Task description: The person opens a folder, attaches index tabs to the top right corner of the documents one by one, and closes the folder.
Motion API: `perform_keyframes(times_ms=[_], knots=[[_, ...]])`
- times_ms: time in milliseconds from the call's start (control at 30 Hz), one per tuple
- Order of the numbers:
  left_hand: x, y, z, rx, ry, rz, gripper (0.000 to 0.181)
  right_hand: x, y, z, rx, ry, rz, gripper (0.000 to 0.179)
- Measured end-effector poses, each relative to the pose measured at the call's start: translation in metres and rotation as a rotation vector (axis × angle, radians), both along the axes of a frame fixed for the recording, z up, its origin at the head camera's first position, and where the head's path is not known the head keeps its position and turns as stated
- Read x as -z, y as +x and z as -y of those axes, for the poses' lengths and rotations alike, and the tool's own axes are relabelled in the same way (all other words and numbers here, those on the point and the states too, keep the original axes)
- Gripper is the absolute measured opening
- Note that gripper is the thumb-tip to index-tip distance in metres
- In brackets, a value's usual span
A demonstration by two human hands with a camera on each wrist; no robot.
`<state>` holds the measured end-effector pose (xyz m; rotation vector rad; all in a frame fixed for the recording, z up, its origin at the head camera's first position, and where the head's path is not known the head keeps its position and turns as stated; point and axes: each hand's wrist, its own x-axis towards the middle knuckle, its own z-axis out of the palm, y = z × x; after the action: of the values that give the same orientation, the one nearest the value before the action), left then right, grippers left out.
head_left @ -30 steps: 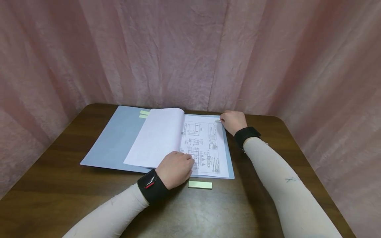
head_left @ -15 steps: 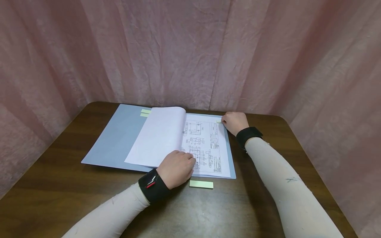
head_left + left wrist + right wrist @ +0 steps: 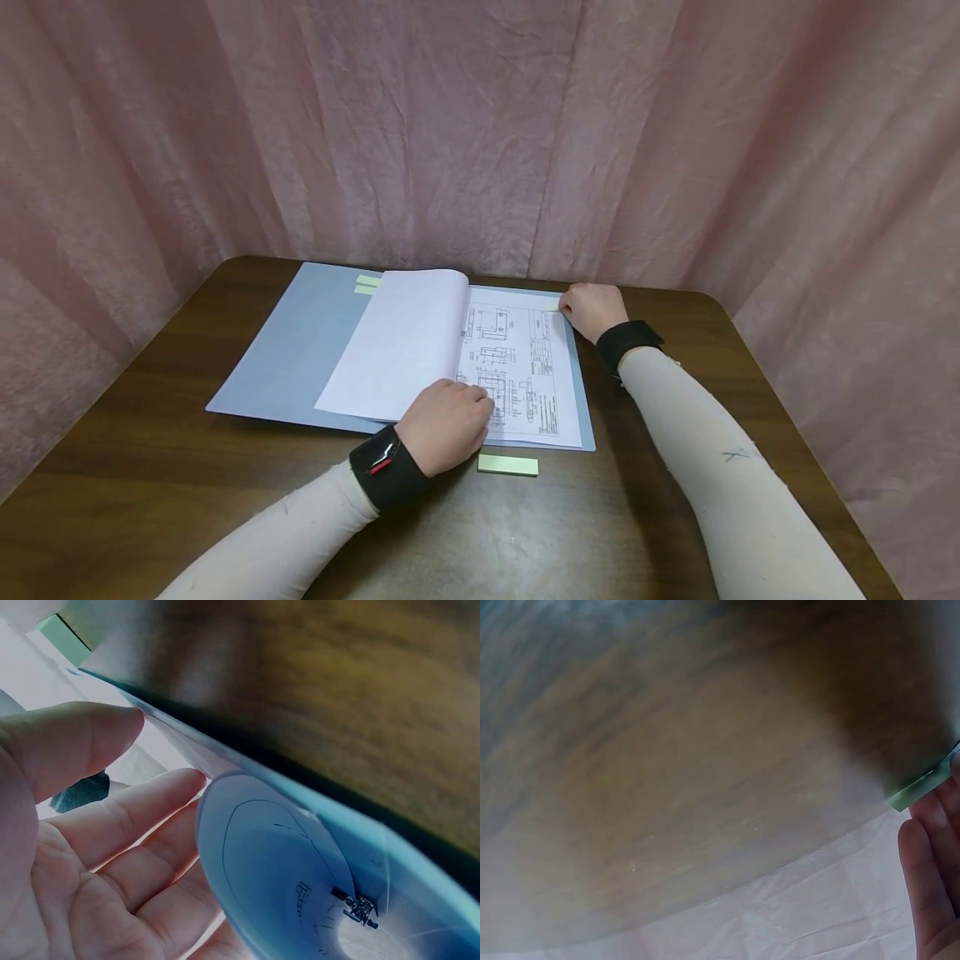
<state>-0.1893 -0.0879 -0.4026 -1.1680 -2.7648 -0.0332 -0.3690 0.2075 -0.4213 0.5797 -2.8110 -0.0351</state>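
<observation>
An open light-blue folder point(image 3: 292, 358) holds a stack of white sheets, with one blank page point(image 3: 397, 350) curled over to the left. On the right lies a sheet with a technical drawing point(image 3: 536, 358). My left hand point(image 3: 442, 425) rests at the lower edge of the pages, its fingers relaxed over the fold and drawing. At the drawing's upper right corner, my right hand point(image 3: 592, 308) pinches a pale green sticky note point(image 3: 922, 787); only a sliver shows in the head view, and the fingertips are partly out of the right wrist view.
A pad of green sticky notes point(image 3: 507, 465) lies on the brown table point(image 3: 525, 533) just below the folder. Two green sticky strips point(image 3: 367, 285) are on the folder's left cover, near the top. A pink curtain point(image 3: 480, 142) hangs behind the table.
Both hands stay nearly where they were. The green strip by my right fingers has shifted very slightly; the head view itself has moved a little.
</observation>
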Motion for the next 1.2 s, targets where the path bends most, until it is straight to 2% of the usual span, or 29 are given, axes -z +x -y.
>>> perform_keyframes(times_ms=[400, 633, 800, 967, 1100, 1200], knots=[[0.002, -0.002, -0.001, -0.002, -0.003, -0.001, 0.022, 0.002, 0.002, -0.006, -0.019, -0.014, 0.022, 0.014], [0.002, -0.002, 0.0, 0.015, 0.013, -0.02, 0.017, 0.003, 0.004, -0.006, 0.001, -0.032, 0.059, 0.015], [-0.005, -0.003, -0.005, 0.018, -0.03, -0.026, 0.019, -0.001, 0.008, -0.007, 0.014, -0.04, 0.084, 0.015], [-0.024, -0.014, -0.015, 0.016, -0.081, -0.008, 0.025, -0.004, 0.011, -0.009, 0.023, -0.033, 0.102, 0.016], [-0.037, -0.029, -0.026, -0.003, -0.084, 0.02, 0.031, -0.003, 0.011, -0.01, 0.012, -0.029, 0.112, 0.017], [-0.041, -0.043, -0.037, -0.019, -0.106, 0.055, 0.038, -0.002, 0.011, -0.011, 0.004, -0.036, 0.122, 0.018]])
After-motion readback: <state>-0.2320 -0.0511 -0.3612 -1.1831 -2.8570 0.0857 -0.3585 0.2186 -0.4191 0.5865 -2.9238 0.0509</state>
